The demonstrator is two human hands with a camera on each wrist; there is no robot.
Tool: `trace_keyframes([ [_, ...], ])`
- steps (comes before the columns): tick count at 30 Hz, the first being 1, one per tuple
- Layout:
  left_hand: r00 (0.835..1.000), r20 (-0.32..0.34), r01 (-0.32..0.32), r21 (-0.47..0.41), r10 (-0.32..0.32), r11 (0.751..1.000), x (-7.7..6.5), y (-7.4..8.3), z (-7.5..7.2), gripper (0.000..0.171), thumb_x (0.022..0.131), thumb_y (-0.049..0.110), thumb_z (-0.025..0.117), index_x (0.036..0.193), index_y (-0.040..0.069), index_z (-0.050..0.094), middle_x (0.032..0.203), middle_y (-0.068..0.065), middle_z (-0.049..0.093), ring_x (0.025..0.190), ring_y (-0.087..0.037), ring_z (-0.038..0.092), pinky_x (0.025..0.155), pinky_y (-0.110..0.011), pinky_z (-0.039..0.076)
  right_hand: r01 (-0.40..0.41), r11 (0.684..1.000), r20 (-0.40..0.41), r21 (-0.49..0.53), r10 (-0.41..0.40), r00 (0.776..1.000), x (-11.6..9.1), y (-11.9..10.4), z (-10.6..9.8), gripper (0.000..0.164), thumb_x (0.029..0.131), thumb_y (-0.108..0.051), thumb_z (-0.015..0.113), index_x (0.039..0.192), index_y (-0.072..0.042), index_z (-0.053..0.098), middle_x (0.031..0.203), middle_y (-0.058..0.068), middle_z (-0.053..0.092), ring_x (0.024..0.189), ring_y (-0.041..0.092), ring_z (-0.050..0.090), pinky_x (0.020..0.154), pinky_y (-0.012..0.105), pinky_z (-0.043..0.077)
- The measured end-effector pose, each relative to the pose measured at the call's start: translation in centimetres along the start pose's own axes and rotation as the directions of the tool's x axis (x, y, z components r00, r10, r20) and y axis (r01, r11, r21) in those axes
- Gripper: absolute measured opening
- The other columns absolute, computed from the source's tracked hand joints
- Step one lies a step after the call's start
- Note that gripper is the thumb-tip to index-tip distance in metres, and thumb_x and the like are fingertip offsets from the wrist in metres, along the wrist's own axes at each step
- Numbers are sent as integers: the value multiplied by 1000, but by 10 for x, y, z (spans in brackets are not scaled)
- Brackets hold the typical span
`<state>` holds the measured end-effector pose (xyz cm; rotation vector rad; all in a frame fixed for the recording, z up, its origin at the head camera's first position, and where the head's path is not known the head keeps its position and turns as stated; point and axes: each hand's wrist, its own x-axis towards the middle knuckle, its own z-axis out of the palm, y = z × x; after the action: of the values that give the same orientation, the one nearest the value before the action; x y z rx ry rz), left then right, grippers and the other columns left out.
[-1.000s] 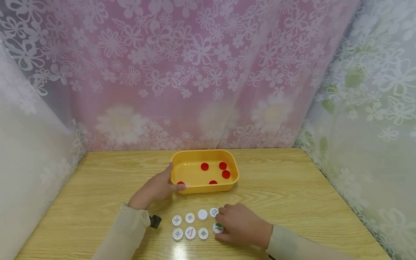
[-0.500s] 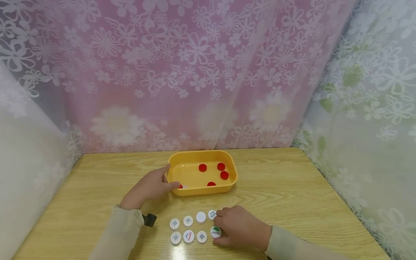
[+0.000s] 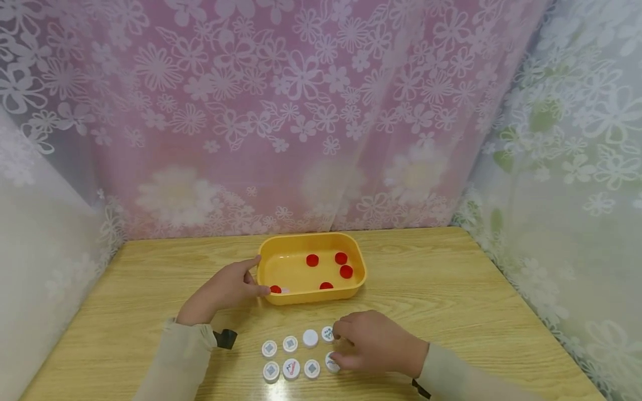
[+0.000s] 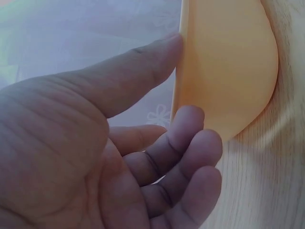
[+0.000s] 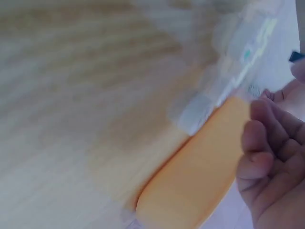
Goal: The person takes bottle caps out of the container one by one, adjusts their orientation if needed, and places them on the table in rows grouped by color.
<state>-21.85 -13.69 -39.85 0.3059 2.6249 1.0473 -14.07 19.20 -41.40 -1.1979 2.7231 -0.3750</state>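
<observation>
White round caps, several with printed tops, lie in two rows on the table. Just off their right end is my right hand (image 3: 378, 342), its thumb overlapping the lower end cap (image 3: 330, 365) and a fingertip beside the upper end cap (image 3: 327, 334). In the right wrist view its loosely curled fingers hold nothing, apart from the blurred caps (image 5: 193, 117). A yellow plastic box (image 3: 311, 299) stands behind the rows. My left hand (image 3: 225, 292) touches its near left corner; the left wrist view shows the thumb (image 4: 167, 50) at the rim and the other fingers loosely bent outside the wall.
Several red discs (image 3: 346, 272) lie inside the box, one close to the left thumb. The wooden table (image 3: 436, 301) ends at a pink flowered curtain (image 3: 281, 167), with a pale curtain (image 3: 577, 195) on the right. A dark strap piece (image 3: 225, 338) sits at the left wrist.
My right hand has drawn slightly away from the end caps, its thumb and fingers spreading. The left thumb has slid back from over the box to its rim. The head view has shifted slightly.
</observation>
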Motion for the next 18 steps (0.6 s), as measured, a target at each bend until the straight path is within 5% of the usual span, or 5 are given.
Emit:
trace_keyframes([
  [5,1000,2,5,-30,-5,1000,0,-3,0,91,89,30,83,162,6,33,80,-6,59,67,-20,50,60,-32,41,9,999,-224,-34,-17,974,13,11,-12,20,96,-34,71,102,-16,72,85,-7,64,71,5,53,65,21,49],
  [8,1000,2,9,-43,-9,999,-1,-4,-1,91,89,30,83,162,5,33,80,-6,59,67,-20,50,61,-32,41,-13,999,-291,-46,-1,957,33,15,-19,29,92,-35,73,113,-15,71,101,-3,67,85,10,60,76,26,55],
  [10,1000,1,10,-48,-10,999,-2,-4,-1,91,89,29,84,161,4,34,80,-6,59,67,-20,51,61,-32,42,-41,998,-239,-43,30,971,52,16,-24,43,92,-40,73,126,-14,68,115,-1,66,95,13,61,86,30,55],
  [14,1000,-4,6,-60,-6,998,-1,-4,0,90,89,29,84,161,3,35,79,-7,59,67,-21,51,62,-32,43,-71,993,-2,-92,71,997,92,15,-28,69,90,-55,70,145,-15,59,136,1,60,115,18,60,103,36,51],
  [18,1000,-15,8,-65,-9,998,0,-3,3,89,89,29,84,160,5,37,79,-7,58,67,-21,51,62,-32,43,-57,992,206,-108,79,975,125,16,-26,71,87,-62,70,143,-19,61,127,-2,62,107,16,62,98,35,53],
])
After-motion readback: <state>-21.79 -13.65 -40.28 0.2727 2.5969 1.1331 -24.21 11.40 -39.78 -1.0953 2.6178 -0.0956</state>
